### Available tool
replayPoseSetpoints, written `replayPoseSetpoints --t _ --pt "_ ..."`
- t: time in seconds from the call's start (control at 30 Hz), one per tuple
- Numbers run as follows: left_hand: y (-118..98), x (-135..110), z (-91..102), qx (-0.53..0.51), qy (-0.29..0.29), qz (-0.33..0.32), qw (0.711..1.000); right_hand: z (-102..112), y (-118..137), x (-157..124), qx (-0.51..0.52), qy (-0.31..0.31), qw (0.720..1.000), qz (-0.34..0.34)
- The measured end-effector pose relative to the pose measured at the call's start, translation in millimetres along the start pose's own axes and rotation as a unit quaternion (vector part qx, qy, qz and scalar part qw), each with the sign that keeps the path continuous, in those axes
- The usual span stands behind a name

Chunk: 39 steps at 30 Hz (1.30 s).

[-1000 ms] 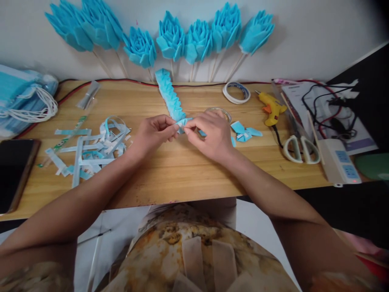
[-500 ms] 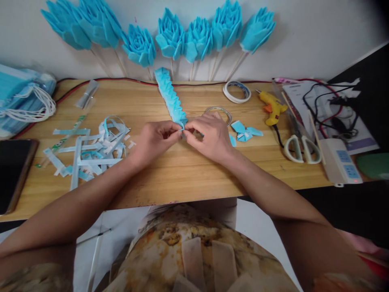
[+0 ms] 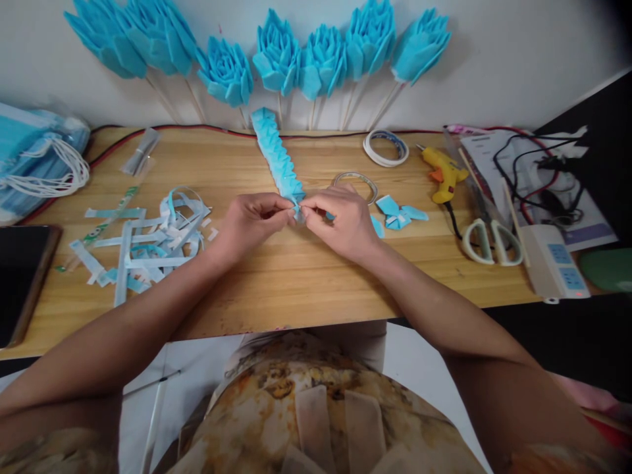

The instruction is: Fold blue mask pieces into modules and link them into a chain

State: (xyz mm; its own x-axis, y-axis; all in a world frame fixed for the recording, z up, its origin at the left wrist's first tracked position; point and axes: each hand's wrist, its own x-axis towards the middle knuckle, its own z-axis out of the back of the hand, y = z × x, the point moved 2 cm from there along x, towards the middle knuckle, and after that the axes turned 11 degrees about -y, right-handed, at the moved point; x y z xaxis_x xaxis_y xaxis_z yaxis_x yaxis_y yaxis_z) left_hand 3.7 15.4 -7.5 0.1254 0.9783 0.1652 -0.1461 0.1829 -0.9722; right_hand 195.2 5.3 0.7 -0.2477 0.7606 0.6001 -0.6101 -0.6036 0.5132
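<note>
The left hand point(image 3: 253, 220) and the right hand point(image 3: 340, 220) meet at the middle of the light wooden table point(image 3: 276, 289), fingertips pressed together on the near end of a long strip of folded light-blue pieces point(image 3: 277, 155). Both hands pinch that near end, thumb against forefinger, left from the left side and right from the right side; the small fold they squeeze is mostly hidden between the fingertips. The strip runs from the hands away toward the far edge of the table, where its far end lies near the white wall.

Against that wall lean several blue paper flowers on thin wooden sticks point(image 3: 276, 56). Left of the hands lies a loose heap of white and blue cut strips point(image 3: 148, 237), and further left a dark phone point(image 3: 20, 280) sits at the table's left edge, with a stack of blue face masks with white loops point(image 3: 39, 155) beyond it. Just right of the right hand lie a few small folded blue pieces point(image 3: 399, 214), and beyond the hand a clear ring of tape point(image 3: 355, 181). A white roll of tape point(image 3: 386, 146) lies further off, next to a yellow glue gun point(image 3: 443, 172). White-handled scissors point(image 3: 488, 240) lie near the right edge, beside a white power strip point(image 3: 555, 262)
</note>
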Motion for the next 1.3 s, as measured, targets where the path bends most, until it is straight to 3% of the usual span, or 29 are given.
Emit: replayPoseSetpoints --t 0.13,0.4,0.73,0.87,1.07,1.3 --pt "0.3 0.5 0.2 0.003 0.001 -0.002 1.000 1.7 0.9 0.9 0.012 0.015 1.000 -0.008" --pt "0.5 -1.6 -0.8 0.010 0.005 -0.028 1.000 0.9 1.4 -0.6 -0.014 -0.030 0.999 0.027" --pt "-2.9 -3.2 -3.0 -0.040 -0.046 0.040 0.997 0.2 7.6 0.2 0.106 -0.102 0.981 -0.124" --pt "-1.0 -2.7 -3.8 -0.048 -0.061 0.047 0.996 0.6 4.8 2.1 0.166 -0.093 0.960 -0.206" --pt "3.0 -0.2 -0.6 -0.101 -0.063 0.069 0.990 -4.6 -6.7 4.5 0.309 -0.066 0.897 -0.310" --pt "6.3 4.7 -0.8 -0.221 -0.049 0.120 0.967 -6.5 -5.9 3.8 0.367 -0.036 0.876 -0.311"
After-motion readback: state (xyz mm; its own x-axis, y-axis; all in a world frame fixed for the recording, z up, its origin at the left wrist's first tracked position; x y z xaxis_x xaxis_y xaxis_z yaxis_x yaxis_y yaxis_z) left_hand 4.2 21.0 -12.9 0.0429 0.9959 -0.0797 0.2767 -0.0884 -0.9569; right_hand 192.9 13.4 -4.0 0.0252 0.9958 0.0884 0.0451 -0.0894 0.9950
